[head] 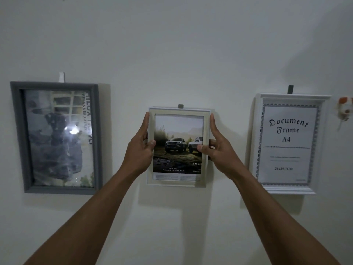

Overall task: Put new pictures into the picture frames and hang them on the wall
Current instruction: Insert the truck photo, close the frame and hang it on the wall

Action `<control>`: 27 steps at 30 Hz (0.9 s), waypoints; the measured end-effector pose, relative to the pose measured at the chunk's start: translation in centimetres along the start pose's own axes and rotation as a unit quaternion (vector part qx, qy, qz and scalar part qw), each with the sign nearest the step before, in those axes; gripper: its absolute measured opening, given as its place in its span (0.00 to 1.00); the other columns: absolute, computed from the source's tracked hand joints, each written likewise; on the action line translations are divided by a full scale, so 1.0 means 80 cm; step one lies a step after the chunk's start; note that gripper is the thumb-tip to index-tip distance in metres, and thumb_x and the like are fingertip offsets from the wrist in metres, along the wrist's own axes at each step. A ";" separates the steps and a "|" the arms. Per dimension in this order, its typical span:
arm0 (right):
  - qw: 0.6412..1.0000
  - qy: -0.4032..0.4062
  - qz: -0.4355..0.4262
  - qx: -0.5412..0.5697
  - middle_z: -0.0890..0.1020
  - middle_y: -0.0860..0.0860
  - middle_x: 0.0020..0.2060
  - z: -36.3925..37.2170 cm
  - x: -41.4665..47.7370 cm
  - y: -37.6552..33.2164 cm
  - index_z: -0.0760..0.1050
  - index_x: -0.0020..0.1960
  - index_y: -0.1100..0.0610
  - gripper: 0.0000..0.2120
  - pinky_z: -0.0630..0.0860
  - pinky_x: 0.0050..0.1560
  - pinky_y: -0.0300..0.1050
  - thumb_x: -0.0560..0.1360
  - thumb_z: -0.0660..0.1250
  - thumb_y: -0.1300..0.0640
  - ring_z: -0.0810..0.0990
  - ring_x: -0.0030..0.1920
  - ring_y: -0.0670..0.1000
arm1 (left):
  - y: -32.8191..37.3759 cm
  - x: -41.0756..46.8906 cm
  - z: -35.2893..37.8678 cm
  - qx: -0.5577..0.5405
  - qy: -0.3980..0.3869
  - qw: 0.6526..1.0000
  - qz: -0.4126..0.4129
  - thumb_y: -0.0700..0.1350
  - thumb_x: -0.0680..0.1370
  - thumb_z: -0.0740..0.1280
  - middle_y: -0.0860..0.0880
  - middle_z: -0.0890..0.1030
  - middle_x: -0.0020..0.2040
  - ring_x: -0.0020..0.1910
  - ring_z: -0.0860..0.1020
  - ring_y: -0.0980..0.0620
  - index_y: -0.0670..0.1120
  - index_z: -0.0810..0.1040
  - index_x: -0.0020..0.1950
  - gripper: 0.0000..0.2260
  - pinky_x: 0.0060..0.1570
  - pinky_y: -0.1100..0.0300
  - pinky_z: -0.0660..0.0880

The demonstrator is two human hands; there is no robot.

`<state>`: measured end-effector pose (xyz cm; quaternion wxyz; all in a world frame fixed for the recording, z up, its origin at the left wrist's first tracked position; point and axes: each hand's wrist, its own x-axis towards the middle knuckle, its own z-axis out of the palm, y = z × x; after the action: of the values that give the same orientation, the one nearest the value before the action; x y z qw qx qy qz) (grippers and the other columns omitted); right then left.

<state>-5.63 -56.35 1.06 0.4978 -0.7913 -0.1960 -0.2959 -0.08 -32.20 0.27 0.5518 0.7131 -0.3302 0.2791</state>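
place: home room | evidence: white wall (172,44), three hung frames (57,136)

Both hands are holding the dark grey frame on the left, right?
Not quite. In the head view, the left hand and right hand hold the small white frame with the truck picture in the middle; the dark grey frame hangs untouched.

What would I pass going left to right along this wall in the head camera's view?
A grey frame, left hand, small white frame with a truck picture, held by both hands, right hand, white document frame, small orange-and-white object at the edge.
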 end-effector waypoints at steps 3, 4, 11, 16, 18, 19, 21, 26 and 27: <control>0.998 0.026 -0.003 -0.051 0.70 0.44 0.32 -0.001 0.001 0.006 0.44 0.73 0.25 0.43 0.68 0.58 0.38 0.79 0.68 0.59 0.71 0.32 0.46 | 0.001 -0.002 0.002 0.049 0.012 0.999 0.009 0.38 0.82 0.60 0.57 0.62 0.77 0.71 0.70 0.48 0.72 0.47 0.74 0.36 0.66 0.52 0.72; 0.997 0.035 -0.005 -0.071 0.60 0.46 0.30 -0.001 0.001 0.008 0.43 0.74 0.26 0.43 0.67 0.52 0.38 0.79 0.68 0.58 0.62 0.31 0.48 | 0.001 -0.002 0.003 0.067 0.019 0.998 0.009 0.39 0.82 0.60 0.55 0.65 0.76 0.67 0.73 0.48 0.71 0.46 0.74 0.36 0.60 0.55 0.75; 0.988 0.070 -0.024 -0.138 0.57 0.47 0.29 0.005 0.003 0.012 0.40 0.73 0.25 0.44 0.67 0.43 0.39 0.79 0.68 0.56 0.59 0.28 0.44 | 0.001 -0.006 0.010 0.131 0.071 0.989 0.006 0.38 0.80 0.63 0.48 0.78 0.47 0.42 0.77 0.53 0.66 0.47 0.77 0.37 0.40 0.58 0.77; 0.984 0.081 -0.034 -0.153 0.58 0.49 0.29 0.005 0.001 0.011 0.39 0.74 0.27 0.44 0.64 0.38 0.40 0.79 0.68 0.55 0.60 0.28 0.44 | 0.001 -0.002 0.010 0.136 0.078 0.988 0.003 0.36 0.79 0.64 0.47 0.77 0.43 0.41 0.77 0.51 0.65 0.48 0.77 0.38 0.42 0.50 0.79; 0.984 0.085 -0.039 -0.150 0.59 0.48 0.29 0.007 -0.001 0.011 0.41 0.75 0.28 0.44 0.65 0.38 0.41 0.78 0.68 0.55 0.61 0.28 0.44 | 0.001 -0.002 0.010 0.132 0.080 0.988 0.002 0.36 0.79 0.63 0.46 0.77 0.42 0.40 0.77 0.50 0.65 0.49 0.77 0.38 0.42 0.49 0.79; 0.984 0.089 -0.042 -0.148 0.60 0.49 0.29 0.008 -0.002 0.011 0.42 0.75 0.28 0.44 0.65 0.38 0.42 0.78 0.69 0.55 0.62 0.28 0.45 | 0.001 -0.002 0.010 0.128 0.080 0.988 0.000 0.36 0.79 0.63 0.46 0.77 0.42 0.40 0.77 0.49 0.65 0.49 0.77 0.38 0.43 0.48 0.79; 0.984 0.097 -0.045 -0.139 0.63 0.51 0.28 0.009 -0.003 0.011 0.44 0.76 0.30 0.43 0.67 0.38 0.42 0.77 0.70 0.56 0.64 0.29 0.46 | 0.000 -0.001 0.009 0.126 0.078 0.989 -0.004 0.36 0.79 0.63 0.45 0.78 0.42 0.40 0.77 0.48 0.66 0.48 0.76 0.38 0.43 0.46 0.79; 0.984 0.124 -0.042 -0.122 0.70 0.60 0.31 0.014 -0.007 0.013 0.49 0.76 0.31 0.41 0.70 0.40 0.44 0.77 0.71 0.55 0.72 0.33 0.56 | 0.000 -0.001 0.012 0.146 0.090 0.985 0.005 0.36 0.79 0.63 0.44 0.78 0.40 0.40 0.77 0.47 0.63 0.49 0.78 0.37 0.41 0.51 0.78; 0.983 0.130 -0.044 -0.125 0.69 0.59 0.31 0.015 -0.007 0.015 0.49 0.76 0.31 0.41 0.69 0.39 0.41 0.77 0.71 0.55 0.70 0.32 0.54 | 0.000 -0.002 0.013 0.155 0.096 0.983 0.009 0.35 0.79 0.64 0.44 0.77 0.41 0.40 0.77 0.48 0.62 0.49 0.78 0.37 0.39 0.56 0.77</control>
<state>-5.01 -55.77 -0.54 0.4029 -0.7927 -0.1258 -0.4399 -0.18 -33.22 -0.13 0.4614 0.7570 -0.2345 0.3989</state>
